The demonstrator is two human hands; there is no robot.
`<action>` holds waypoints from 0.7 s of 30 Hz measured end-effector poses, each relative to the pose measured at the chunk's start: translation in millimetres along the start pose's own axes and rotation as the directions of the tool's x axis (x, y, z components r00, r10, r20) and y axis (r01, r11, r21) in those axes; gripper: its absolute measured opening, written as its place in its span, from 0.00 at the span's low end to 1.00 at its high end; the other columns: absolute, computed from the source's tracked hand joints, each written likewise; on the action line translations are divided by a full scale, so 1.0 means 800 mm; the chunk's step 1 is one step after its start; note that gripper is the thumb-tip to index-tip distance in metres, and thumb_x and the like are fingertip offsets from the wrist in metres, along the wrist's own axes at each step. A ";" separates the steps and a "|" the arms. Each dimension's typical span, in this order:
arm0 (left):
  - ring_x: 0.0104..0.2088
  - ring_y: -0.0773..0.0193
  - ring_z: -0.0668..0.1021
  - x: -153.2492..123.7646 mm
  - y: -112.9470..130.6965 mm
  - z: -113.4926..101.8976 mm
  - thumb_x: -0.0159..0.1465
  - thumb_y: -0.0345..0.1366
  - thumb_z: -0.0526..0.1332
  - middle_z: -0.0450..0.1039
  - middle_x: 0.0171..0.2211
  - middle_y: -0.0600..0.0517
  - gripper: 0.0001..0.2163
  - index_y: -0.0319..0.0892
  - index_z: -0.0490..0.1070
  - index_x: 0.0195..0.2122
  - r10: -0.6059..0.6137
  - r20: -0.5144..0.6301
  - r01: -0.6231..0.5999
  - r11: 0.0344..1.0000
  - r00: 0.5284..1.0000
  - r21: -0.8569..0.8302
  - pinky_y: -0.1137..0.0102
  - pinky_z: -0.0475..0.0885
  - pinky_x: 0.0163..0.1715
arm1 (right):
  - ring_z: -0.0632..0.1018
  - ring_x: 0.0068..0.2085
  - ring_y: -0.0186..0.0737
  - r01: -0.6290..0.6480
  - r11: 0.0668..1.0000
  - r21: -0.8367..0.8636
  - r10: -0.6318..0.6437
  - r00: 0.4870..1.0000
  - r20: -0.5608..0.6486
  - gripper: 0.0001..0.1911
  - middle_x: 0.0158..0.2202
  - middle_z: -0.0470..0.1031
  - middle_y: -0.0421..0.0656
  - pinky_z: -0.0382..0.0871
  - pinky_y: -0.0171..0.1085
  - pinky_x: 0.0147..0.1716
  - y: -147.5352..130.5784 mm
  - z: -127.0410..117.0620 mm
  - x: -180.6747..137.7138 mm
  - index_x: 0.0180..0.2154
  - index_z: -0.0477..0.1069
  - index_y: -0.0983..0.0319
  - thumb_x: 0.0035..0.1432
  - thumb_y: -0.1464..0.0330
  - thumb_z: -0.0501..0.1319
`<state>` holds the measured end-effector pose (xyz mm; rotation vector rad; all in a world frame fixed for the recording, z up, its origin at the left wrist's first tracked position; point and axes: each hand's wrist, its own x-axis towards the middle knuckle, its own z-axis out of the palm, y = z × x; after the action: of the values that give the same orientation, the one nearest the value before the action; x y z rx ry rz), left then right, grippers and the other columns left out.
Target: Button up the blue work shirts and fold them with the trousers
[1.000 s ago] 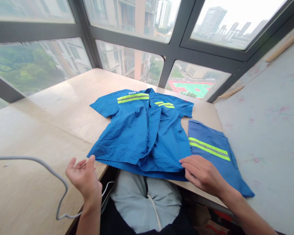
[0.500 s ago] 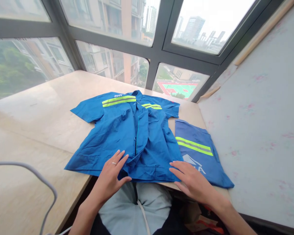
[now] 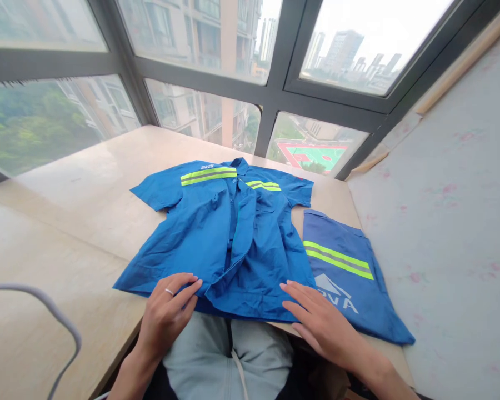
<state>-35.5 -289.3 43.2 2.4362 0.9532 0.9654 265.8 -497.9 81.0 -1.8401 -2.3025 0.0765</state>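
Note:
A blue short-sleeved work shirt (image 3: 200,228) with yellow-green reflective bands lies spread front side up, its collar pointing toward the window. Its front opening gapes, with one edge folded over. At the near hem, left of the opening, my left hand (image 3: 170,305) pinches the cloth between thumb and fingers; a ring is on one finger. My right hand (image 3: 316,316) rests with fingers stretched on the shirt's lower right part, near the hem. Beside that hand lies a folded blue garment (image 3: 341,272) with a reflective band and white lettering.
The pale tabletop (image 3: 58,239) extends left and back to the grey-framed window (image 3: 270,100). A flowered wall (image 3: 450,250) borders the right side. A grey cable (image 3: 62,316) loops over the table at left. My lap is just below the near edge.
My left hand has moved left and down and closed on the shirt's hem. My right hand stays on the lower right part. The view has shifted slightly.

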 end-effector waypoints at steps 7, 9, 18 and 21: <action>0.46 0.50 0.79 -0.027 0.005 0.005 0.60 0.33 0.59 0.80 0.43 0.46 0.11 0.49 0.81 0.36 -0.102 0.212 0.085 0.992 0.972 0.090 0.56 0.73 0.47 | 0.79 0.51 0.48 0.039 0.999 0.021 -0.038 0.999 -0.016 0.17 0.50 0.78 0.50 0.73 0.51 0.53 0.007 0.034 -0.007 0.45 0.75 0.63 0.59 0.79 0.55; 0.48 0.49 0.78 -0.026 0.003 0.008 0.61 0.32 0.57 0.79 0.45 0.45 0.12 0.48 0.81 0.37 -0.132 0.288 0.099 0.987 0.949 0.125 0.56 0.73 0.47 | 0.80 0.48 0.46 0.054 0.995 0.086 -0.051 0.998 -0.041 0.16 0.47 0.80 0.48 0.75 0.47 0.50 0.011 0.025 -0.007 0.45 0.76 0.61 0.61 0.78 0.54; 0.43 0.53 0.80 0.032 0.032 -0.009 0.60 0.31 0.55 0.80 0.41 0.47 0.15 0.47 0.79 0.44 -0.287 0.416 0.220 0.954 0.863 0.202 0.61 0.73 0.46 | 0.82 0.42 0.42 -0.058 0.974 0.220 0.036 0.994 0.104 0.12 0.42 0.82 0.44 0.76 0.39 0.44 0.024 -0.027 -0.022 0.38 0.80 0.56 0.65 0.70 0.57; 0.46 0.55 0.79 0.057 0.039 0.009 0.64 0.35 0.54 0.79 0.45 0.47 0.16 0.44 0.76 0.49 -0.260 0.342 0.237 0.966 0.903 0.107 0.62 0.72 0.49 | 0.81 0.45 0.44 -0.136 0.961 0.242 0.092 0.979 0.184 0.10 0.45 0.81 0.44 0.75 0.40 0.46 0.012 -0.028 -0.007 0.43 0.79 0.56 0.64 0.66 0.59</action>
<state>8.8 -280.1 76.4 2.3507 1.1363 0.3949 280.5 -503.2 100.6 -1.8941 -2.1672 0.5411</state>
